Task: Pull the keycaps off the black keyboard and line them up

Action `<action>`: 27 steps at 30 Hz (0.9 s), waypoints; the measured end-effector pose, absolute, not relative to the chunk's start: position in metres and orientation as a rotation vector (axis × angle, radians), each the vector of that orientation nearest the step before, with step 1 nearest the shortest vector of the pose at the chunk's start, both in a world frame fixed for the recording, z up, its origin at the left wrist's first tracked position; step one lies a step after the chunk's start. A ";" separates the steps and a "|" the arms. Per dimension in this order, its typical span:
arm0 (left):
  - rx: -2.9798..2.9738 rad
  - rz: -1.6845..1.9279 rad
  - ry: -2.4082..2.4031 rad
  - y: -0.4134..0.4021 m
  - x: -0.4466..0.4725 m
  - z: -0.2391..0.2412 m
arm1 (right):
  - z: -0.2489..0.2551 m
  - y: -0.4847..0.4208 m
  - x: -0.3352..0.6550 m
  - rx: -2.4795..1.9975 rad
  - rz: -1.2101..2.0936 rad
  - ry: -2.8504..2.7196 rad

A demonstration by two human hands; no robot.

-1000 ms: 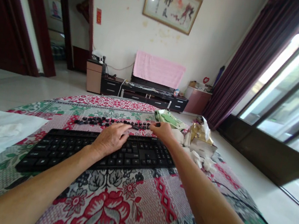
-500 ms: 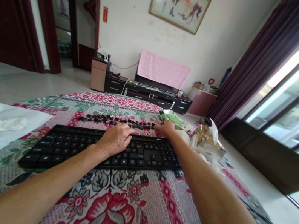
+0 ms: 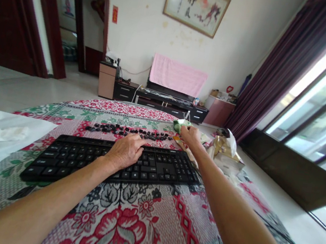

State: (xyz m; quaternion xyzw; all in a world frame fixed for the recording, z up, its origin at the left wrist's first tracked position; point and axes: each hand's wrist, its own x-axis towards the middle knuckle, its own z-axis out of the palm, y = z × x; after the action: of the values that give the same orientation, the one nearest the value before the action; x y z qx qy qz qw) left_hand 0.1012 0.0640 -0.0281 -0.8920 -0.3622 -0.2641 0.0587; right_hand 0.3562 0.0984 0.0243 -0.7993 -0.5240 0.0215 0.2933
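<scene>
The keyboard (image 3: 169,169) lies under my left hand (image 3: 126,151), its fingers bent; whether they pinch anything, I cannot tell. Loose black keys (image 3: 106,128) lie just beyond them. My right hand (image 3: 191,135) bunches its fingers at the green packet (image 3: 177,125), grip unclear; right of them sits the tissue box (image 3: 223,152).

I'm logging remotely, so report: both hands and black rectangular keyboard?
Left hand over keyboard, hiding keys. Right hand at crumpled green packet. Loose black keycaps beyond keyboard.

Daylight from the window (image 3: 321,90) (white glare on the framed picture (image 3: 197,6)), stretched edges
</scene>
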 end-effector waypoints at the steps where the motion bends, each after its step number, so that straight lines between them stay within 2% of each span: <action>1: -2.702 -0.797 -1.094 0.064 0.101 -0.028 | 0.030 0.092 0.358 -2.043 0.064 -1.361; 5: -2.708 -0.792 -1.080 0.065 0.100 -0.028 | 0.042 0.064 0.364 -1.803 0.076 -1.312; 11: -2.730 -0.763 -1.075 0.066 0.100 -0.029 | 0.035 0.030 0.366 -1.658 0.499 -1.394; 13: -2.731 -0.760 -1.081 0.066 0.100 -0.029 | 0.030 0.026 0.364 -1.702 0.550 -1.418; 21: -2.731 -0.775 -1.080 0.065 0.100 -0.028 | 0.014 0.028 0.356 -1.862 0.510 -1.542; 27: -2.739 -0.807 -1.055 0.066 0.100 -0.029 | 0.016 0.020 0.346 -1.934 0.345 -1.642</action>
State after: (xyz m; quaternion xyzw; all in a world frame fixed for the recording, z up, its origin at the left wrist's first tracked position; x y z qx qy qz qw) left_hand 0.0995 0.0658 -0.0288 -0.8987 -0.3463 -0.2648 0.0489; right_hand 0.3460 0.0200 0.0160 -0.7236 -0.6145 0.1292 0.2867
